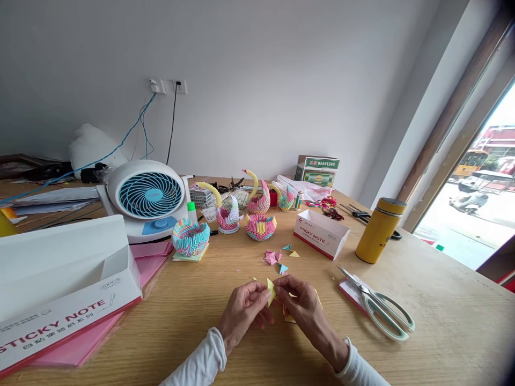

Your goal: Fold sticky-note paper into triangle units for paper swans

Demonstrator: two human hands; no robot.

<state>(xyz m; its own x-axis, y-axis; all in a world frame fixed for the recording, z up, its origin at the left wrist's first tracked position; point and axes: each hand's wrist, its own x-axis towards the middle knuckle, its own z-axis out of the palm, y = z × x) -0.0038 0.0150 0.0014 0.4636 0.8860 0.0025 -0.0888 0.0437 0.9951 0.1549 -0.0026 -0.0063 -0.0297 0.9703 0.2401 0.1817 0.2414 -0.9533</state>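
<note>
Between my two hands, above the wooden table (209, 321), is a small folded piece of yellow paper (271, 292). My left hand (246, 308) pinches it from the left with thumb and fingers. From the right, the fingertips of my right hand (300, 303) are closed on its other edge. More yellow paper (288, 316) lies under my right hand, mostly covered by it. Just beyond my hands are several folded paper triangles: pink pieces (272, 257), a blue triangle (282, 268) and a yellow triangle (294, 254).
Scissors (382, 308) rest on a sticky-note pad (349, 298) at right, near a yellow bottle (378, 233). A sticky-note box (321, 236) stands behind. Folded-paper bowls (191, 238) and swans (228, 217) occupy the middle. At left are a fan (148, 195) and a large open box (76, 295).
</note>
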